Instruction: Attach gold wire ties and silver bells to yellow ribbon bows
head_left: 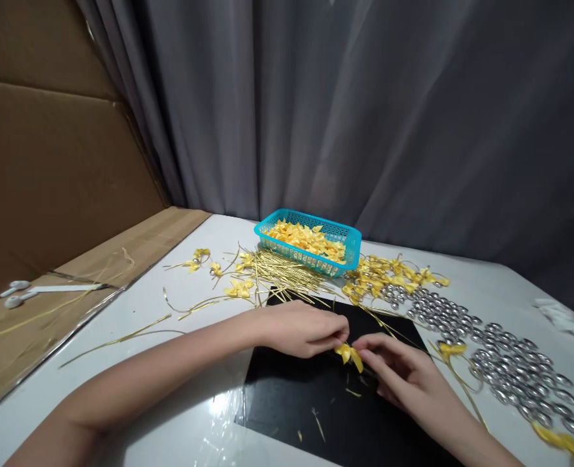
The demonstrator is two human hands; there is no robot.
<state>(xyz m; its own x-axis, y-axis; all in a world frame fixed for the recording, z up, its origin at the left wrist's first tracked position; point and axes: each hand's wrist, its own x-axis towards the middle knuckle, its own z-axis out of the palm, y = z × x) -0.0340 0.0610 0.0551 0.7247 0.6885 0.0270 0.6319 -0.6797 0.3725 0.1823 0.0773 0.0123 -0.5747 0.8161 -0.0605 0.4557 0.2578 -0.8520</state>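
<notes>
Above the black mat [287, 402], a small yellow ribbon flower [349, 356] is pinched between my two hands. My left hand [306, 329] comes in from the left, its fingers closed at the flower's upper left side. From the right, my right hand [398, 366] grips the flower's other side between thumb and forefinger. Gold wire stems [287, 272] lie in a heap beyond my hands. Whether a wire or ring is within the fingers is hidden.
Behind stands a turquoise basket [355, 250] of yellow petals [306, 238]. Many silver rings [515, 370] spread over the right side, beside finished-looking yellow flowers [388, 272]. Scissors with white handles [19, 295] lie on cardboard at left. A grey curtain [316, 110] hangs behind the white table [209, 233].
</notes>
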